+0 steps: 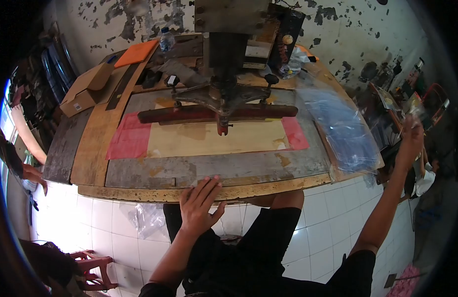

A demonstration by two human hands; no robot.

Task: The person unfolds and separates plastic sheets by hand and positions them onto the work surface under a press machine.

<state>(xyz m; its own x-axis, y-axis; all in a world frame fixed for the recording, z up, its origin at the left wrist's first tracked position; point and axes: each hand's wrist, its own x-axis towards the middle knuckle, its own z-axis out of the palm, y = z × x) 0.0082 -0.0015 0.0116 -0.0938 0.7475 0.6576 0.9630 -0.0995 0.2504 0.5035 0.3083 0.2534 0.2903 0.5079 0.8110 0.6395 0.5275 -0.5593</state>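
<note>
My left hand (201, 205) lies with fingers stretched out on the worn front edge of the wooden table (239, 192), holding nothing. Far to the right, my right hand (411, 136) is raised at the end of an outstretched arm. Its fingers are blurred, and a pale, shiny patch shows just above them; I cannot make out whether it is held. Ahead of my left hand, a cream sheet (214, 140) with pink ends (294, 133) lies on a grey board (229, 168). Over it hangs a press (220, 96) with a long dark bar (189, 114).
Clear plastic sheets (340, 131) are stacked on the table's right side. A cardboard box (88, 91), an orange folder (136, 53) and a water bottle (166, 39) stand at the back left. A red stool (98, 270) is on the floor; other people are at both sides.
</note>
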